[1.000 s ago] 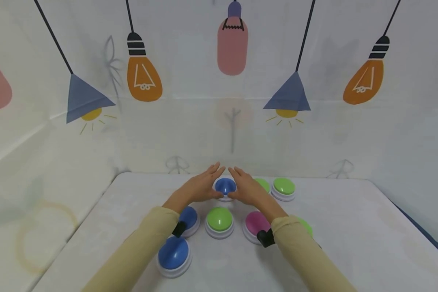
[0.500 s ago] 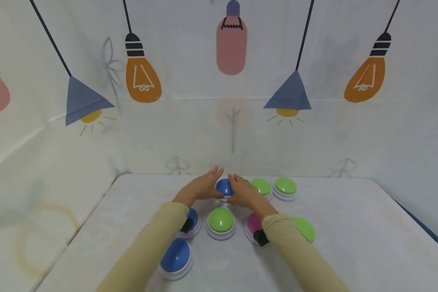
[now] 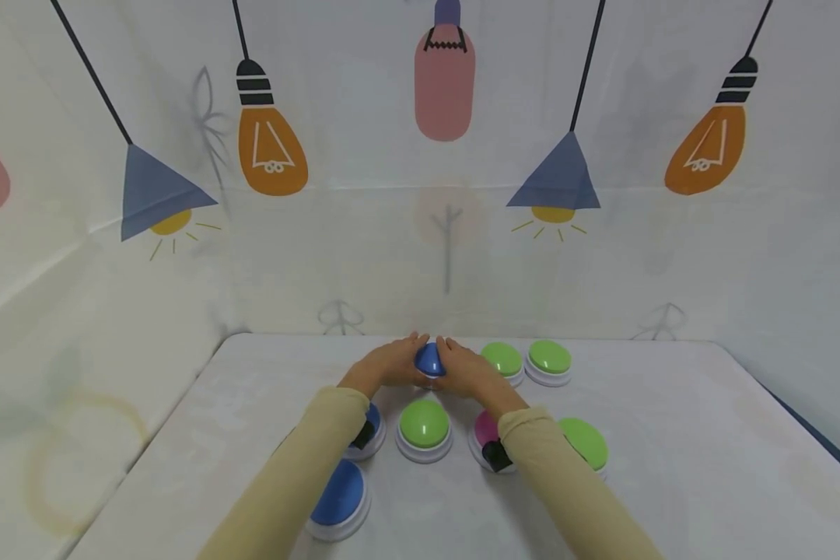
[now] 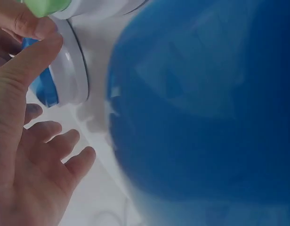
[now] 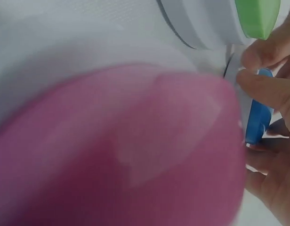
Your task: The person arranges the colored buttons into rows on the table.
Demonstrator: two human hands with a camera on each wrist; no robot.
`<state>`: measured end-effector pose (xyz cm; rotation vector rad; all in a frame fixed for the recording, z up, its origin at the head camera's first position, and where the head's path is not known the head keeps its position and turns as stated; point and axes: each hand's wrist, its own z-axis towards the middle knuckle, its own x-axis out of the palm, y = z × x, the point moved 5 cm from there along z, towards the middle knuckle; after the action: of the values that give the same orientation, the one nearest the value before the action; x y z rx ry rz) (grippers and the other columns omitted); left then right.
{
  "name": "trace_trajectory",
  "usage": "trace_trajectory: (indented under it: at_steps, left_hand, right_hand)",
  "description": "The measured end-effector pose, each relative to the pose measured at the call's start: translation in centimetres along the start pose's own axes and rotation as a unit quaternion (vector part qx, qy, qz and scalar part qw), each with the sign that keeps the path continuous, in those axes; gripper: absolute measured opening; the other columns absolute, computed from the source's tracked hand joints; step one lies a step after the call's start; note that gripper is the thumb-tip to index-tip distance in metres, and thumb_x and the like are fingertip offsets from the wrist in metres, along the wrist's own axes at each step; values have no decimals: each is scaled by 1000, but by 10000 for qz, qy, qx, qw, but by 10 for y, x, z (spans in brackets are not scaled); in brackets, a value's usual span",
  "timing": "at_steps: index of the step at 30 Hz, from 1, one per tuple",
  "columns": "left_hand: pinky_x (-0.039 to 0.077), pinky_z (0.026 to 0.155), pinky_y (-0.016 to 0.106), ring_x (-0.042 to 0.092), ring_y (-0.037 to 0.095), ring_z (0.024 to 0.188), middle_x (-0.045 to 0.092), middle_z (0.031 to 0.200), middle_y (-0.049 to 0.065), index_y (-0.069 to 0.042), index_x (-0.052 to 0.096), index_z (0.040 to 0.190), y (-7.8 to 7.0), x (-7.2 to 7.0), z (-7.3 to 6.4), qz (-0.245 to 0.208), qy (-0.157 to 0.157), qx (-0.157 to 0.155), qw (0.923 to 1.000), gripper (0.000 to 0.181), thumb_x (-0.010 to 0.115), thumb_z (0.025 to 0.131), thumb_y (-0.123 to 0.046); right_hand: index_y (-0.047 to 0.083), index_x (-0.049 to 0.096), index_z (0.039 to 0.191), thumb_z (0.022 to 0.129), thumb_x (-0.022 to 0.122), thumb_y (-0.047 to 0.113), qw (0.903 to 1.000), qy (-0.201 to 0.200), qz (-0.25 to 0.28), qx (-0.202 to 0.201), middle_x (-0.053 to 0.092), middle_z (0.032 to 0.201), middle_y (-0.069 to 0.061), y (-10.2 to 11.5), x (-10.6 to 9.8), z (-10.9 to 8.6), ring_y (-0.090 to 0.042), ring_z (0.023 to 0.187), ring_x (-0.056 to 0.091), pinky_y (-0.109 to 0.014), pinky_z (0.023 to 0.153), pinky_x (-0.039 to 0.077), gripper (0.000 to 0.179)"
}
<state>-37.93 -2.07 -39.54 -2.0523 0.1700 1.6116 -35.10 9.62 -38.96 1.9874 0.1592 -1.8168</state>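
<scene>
A blue push button [image 3: 430,360] with a white base stands near the table's back edge, between my two cupped hands. My left hand [image 3: 390,362] is at its left side, fingers loosely bent and thumb in front; the left wrist view shows a gap between several fingertips and the white base [image 4: 69,66]. From the right, my right hand [image 3: 467,370] curves about the same button, its thumb in front of the base. The thumb tips almost meet. Whether either hand presses on the button is hard to tell. A green push button [image 3: 424,425] sits just in front.
Two green buttons [image 3: 502,358] stand to the right at the back. Under the right forearm are a pink button [image 3: 486,430] and another green button [image 3: 584,443]. Two blue buttons [image 3: 339,494] lie by the left forearm. A lamp-patterned cloth [image 3: 364,257] hangs behind the table [image 3: 672,467].
Both hands have come down and closed in around the rear blue button, with less of its dome showing between them. The buttons stay where they were.
</scene>
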Motion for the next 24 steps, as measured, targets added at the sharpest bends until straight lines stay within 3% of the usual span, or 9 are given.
trace_trajectory:
  at_steps: [9, 24]
  left_hand:
    - [35, 103, 42, 46, 31, 123, 49, 135, 13, -10, 29, 145, -1, 2, 2, -30, -56, 165, 9998, 86, 73, 76, -37]
    - [35, 103, 41, 46, 31, 123, 50, 134, 14, -10, 31, 144, 0, 4, 4, -56, -104, 210, 9997, 85, 74, 75, -35]
  right_hand:
    - [-2, 28, 142, 84, 66, 34, 9999, 109, -58, -4, 39, 138, -26, -1, 1, 4, -38, 120, 47, -46, 99, 39, 78]
    - [-1, 30, 142, 84, 67, 34, 10000, 62, -14, -20, 42, 135, -24, -1, 1, 5, -39, 116, 49, -47, 98, 40, 77]
